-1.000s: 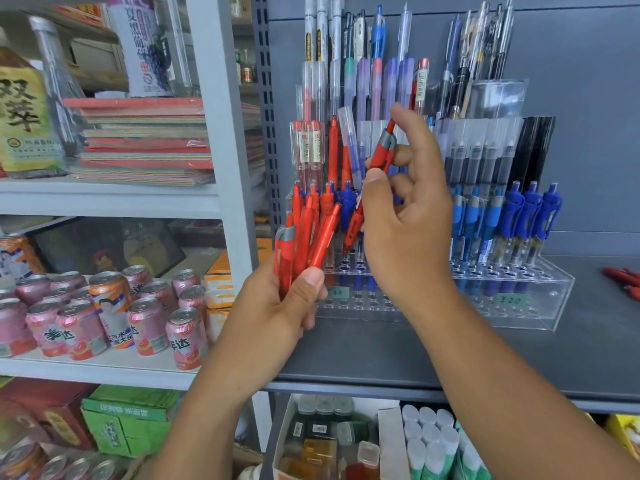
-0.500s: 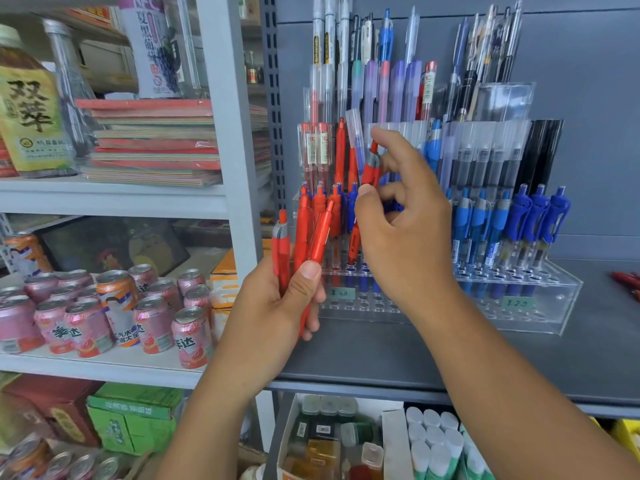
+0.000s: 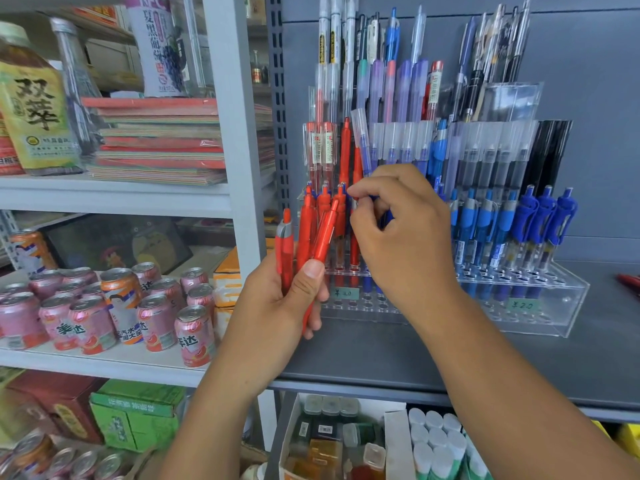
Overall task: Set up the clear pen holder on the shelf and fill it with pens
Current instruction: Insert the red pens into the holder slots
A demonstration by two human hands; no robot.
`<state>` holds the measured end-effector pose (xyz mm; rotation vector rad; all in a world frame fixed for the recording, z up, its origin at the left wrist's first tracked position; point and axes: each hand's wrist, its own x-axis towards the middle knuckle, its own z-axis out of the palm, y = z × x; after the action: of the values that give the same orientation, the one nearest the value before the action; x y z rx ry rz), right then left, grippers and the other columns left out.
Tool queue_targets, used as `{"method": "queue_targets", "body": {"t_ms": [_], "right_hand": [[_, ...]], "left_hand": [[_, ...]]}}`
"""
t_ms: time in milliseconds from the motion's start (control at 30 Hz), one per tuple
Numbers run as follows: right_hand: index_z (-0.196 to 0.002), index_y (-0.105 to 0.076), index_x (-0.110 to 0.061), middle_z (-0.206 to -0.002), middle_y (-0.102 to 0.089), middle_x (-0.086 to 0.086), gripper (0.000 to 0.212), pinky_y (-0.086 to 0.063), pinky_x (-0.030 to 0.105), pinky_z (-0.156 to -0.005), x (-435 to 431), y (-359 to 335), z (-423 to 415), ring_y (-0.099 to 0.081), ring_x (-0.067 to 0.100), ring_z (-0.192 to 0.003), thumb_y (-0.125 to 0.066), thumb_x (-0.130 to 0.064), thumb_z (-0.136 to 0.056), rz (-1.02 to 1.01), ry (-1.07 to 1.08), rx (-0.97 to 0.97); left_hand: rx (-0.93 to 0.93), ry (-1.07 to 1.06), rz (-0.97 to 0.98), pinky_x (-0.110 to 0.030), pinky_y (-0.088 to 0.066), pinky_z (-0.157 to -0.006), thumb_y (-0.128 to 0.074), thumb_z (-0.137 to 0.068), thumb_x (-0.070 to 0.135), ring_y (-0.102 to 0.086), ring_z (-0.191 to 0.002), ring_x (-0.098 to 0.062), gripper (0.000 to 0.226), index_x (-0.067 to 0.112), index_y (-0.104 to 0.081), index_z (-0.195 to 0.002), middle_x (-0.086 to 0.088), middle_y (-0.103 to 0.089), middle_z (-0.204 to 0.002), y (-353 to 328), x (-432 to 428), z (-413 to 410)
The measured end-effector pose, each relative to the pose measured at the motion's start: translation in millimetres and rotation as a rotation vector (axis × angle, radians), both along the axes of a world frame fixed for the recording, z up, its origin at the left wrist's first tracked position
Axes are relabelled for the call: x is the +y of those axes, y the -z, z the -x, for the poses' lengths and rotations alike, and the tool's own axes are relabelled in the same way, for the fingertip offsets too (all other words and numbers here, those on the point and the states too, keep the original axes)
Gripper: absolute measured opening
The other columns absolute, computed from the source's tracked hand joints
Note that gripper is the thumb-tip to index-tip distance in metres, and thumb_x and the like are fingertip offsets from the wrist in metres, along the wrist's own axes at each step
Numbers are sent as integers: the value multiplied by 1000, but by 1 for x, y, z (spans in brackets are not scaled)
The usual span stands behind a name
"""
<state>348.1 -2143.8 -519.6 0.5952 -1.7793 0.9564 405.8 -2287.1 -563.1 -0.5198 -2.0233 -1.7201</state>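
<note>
The pen holder is a clear stepped rack that stands on the grey shelf, against the back panel. The right hand covers the middle of the pen holder and hides the pens behind it. Its fingers are curled, and the tips of forefinger and thumb lie at the upper end of a red pen that stands in a hole near the left end of the pen holder. The hand hides the contact, so it cannot be told whether the tips pinch the pen.

The left hand, in front of the left end of the pen holder, grips a bunch of red pens with the thumb pressed across them. Three are visible; the palm hides their lower ends.

The tallest pens in the back row are cut off by the top edge. To the right of the pen holder, a loose red object is cut off by the frame edge.

Counts on the pen holder: two price labels on the front, three dark blue pens at the right end. The empty front holes are too small to count.
</note>
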Motion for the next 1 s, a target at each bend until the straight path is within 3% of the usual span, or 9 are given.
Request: {"method": "queue_targets", "body": {"t_ms": [233,400,600,767,900,1000], "right_hand": [[-94,-72,-15,-98,-59,-11,16,-43,10,-71,0,0,-2,-47,-8,-67,-60,-7,-90,-8,-6,-37],[-97,-72,-18,-89,-59,-15,16,-40,9,-67,-2,-1,-10,-54,-1,-68,-58,-12,-92,22,-104,-76],[-114,-66,-28,-75,-65,-15,21,-51,32,-56,-4,0,-18,-57,12,-54,-58,-29,-94,-25,-277,-233],[-126,-61,-29,-77,-68,-15,33,-49,21,-56,-5,0,-23,-60,6,-50,-62,-22,-93,-93,-379,-310],[-138,-48,-36,-89,-62,-13,49,-56,41,-62,-8,3,-22,-66,21,-58,-61,-26,-92,-156,-425,-379],[-138,-49,-35,-92,-60,-10,49,-56,45,-65,-10,2,-23,-65,24,-62,-62,-19,-94,-91,-494,-393]], "left_hand": [[-1,3,-2,-34,-48,-51,-48,-99,30,-53,-52,-21,21,11,-55,-92,2,-59,-66,0,0,1],[-3,15,-38,-36,-49,-50,-49,-96,32,-55,-52,-22,19,15,-56,-96,-1,-63,-74,0,1,-1],[12,25,-73,-37,-47,-48,-49,-97,36,-55,-49,-24,20,19,-58,-103,-3,-63,-77,0,0,-1],[9,37,-93,-38,-49,-45,-48,-97,36,-58,-48,-28,20,21,-59,-105,-5,-64,-79,-1,1,-2],[6,3,-117,-37,-49,-44,-47,-99,32,-58,-47,-28,20,20,-59,-109,-5,-63,-70,-2,0,-3],[15,-11,-137,-41,-49,-45,-47,-97,34,-59,-48,-29,20,22,-60,-107,-4,-65,-74,-3,2,-3]]}}
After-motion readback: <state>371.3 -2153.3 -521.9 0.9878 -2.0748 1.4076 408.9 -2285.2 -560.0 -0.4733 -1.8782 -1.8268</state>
